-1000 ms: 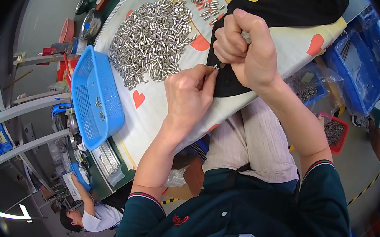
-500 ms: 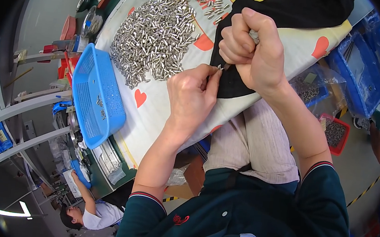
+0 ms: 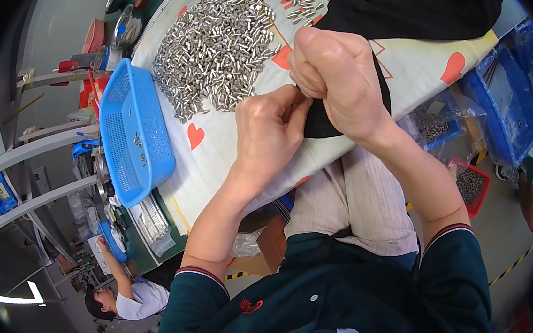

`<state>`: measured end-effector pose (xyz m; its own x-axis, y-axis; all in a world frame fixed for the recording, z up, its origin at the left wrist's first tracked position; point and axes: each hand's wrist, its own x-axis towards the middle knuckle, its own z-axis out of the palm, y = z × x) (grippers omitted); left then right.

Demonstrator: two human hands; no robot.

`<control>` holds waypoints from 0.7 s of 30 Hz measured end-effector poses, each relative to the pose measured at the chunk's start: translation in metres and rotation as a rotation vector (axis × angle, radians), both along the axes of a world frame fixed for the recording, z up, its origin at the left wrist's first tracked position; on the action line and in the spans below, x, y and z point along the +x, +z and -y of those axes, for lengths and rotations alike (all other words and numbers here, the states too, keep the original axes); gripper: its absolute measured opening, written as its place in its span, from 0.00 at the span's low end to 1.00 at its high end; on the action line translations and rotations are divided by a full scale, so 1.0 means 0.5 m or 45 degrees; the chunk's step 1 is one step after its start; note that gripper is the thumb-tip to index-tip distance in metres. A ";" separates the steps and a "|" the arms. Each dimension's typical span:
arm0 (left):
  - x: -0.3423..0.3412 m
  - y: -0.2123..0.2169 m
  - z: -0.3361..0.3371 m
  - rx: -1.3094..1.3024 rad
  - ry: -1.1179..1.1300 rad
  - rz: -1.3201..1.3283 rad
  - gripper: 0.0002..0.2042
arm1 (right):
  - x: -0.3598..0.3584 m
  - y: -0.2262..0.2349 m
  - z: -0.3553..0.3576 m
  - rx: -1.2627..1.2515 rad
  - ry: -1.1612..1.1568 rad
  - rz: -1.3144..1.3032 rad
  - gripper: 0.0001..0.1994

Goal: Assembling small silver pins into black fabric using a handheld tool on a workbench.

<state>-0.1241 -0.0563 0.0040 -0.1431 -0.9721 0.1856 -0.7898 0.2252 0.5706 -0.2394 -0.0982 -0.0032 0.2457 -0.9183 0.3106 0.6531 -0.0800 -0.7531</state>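
Observation:
My left hand [image 3: 267, 128] is closed in a pinch at the edge of a black cloth [image 3: 416, 14]. A small metal part showed between its fingertips a moment ago; now those tips are mostly hidden. My right hand [image 3: 342, 77] is a fist pressed close against the left fingertips, over the cloth. It grips a small hand tool, now covered by the fingers; its kind cannot be made out. Left of the hands lies a large heap of small silvery metal parts [image 3: 213, 52], pointed and stubby. Several more loose parts [image 3: 304, 8] are scattered beside the cloth.
A blue perforated basket [image 3: 130, 134] with a few parts stands at the table's left edge. The white tablecloth [image 3: 205, 173] has red hearts. Blue bins [image 3: 503, 106] and a red tray [image 3: 472, 186] of parts are at right. Another person [image 3: 129, 298] sits lower left.
My right fist has turned and come down and left, against my left fingertips, hiding the small part and the tool. My left hand has hardly moved.

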 end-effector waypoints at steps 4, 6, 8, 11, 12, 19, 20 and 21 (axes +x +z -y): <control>0.001 -0.003 0.003 -0.019 -0.015 -0.047 0.02 | -0.002 0.002 -0.001 -0.032 0.010 -0.033 0.18; 0.003 0.000 0.001 0.004 -0.005 -0.032 0.01 | 0.003 0.002 -0.002 -0.007 0.016 -0.043 0.18; 0.005 -0.004 0.002 -0.001 -0.007 -0.043 0.01 | 0.004 -0.004 0.005 -0.005 0.011 -0.034 0.19; 0.007 -0.010 -0.003 -0.021 -0.003 -0.039 0.02 | 0.006 -0.002 0.010 0.055 0.016 0.004 0.19; 0.007 -0.011 -0.004 -0.029 0.012 -0.028 0.02 | 0.004 0.000 0.011 0.107 0.068 0.064 0.19; 0.005 -0.017 -0.005 -0.089 0.024 -0.051 0.02 | -0.010 0.013 0.022 0.076 -0.012 0.023 0.19; 0.005 -0.015 -0.006 -0.088 0.024 -0.053 0.02 | -0.007 0.007 0.025 0.061 -0.035 -0.013 0.19; 0.004 -0.011 -0.007 -0.069 0.027 -0.013 0.03 | -0.012 0.001 0.027 0.060 -0.016 -0.014 0.19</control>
<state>-0.1219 -0.0526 -0.0017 -0.1207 -0.9634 0.2394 -0.7889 0.2395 0.5659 -0.2454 -0.1118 -0.0026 0.2371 -0.9349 0.2642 0.6437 -0.0525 -0.7635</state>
